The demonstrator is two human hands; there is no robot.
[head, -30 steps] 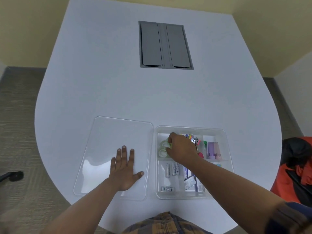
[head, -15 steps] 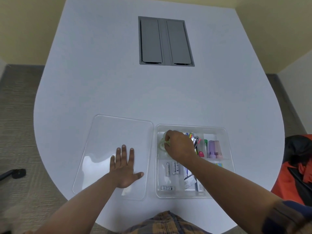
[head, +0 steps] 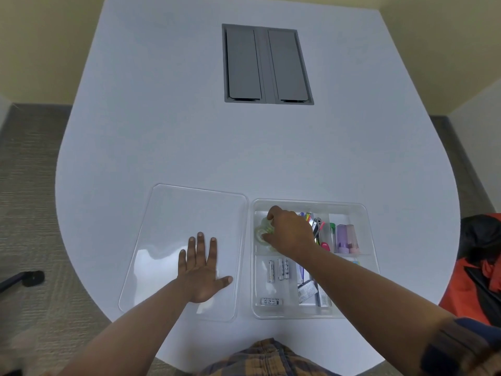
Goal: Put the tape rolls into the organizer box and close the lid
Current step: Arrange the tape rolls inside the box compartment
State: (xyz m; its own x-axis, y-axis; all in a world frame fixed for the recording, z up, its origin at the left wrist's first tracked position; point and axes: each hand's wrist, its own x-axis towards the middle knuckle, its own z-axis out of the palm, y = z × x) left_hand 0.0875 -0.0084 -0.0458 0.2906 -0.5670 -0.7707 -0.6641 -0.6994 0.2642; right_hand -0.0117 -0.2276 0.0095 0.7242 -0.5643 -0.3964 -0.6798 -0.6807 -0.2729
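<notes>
A clear organizer box [head: 366, 256] sits open on the white table, near its front edge. My right hand [head: 288, 233] is inside the box's far left compartment, fingers curled around pale green clear tape rolls [head: 262, 231]. The hand covers most of the rolls. The clear flat lid [head: 173, 213] lies on the table just left of the box. My left hand [head: 201, 270] rests flat on the lid, fingers spread, holding nothing.
Other compartments hold batteries [head: 276, 270], pens [head: 316, 225], small purple and pink containers [head: 348, 238] and packets. A grey cable hatch [head: 267, 65] is set into the table's far middle. An orange and black bag [head: 479, 267] sits at the right edge.
My right hand has shifted slightly within the far left compartment, still on the tape rolls. The left hand has stayed flat on the lid.
</notes>
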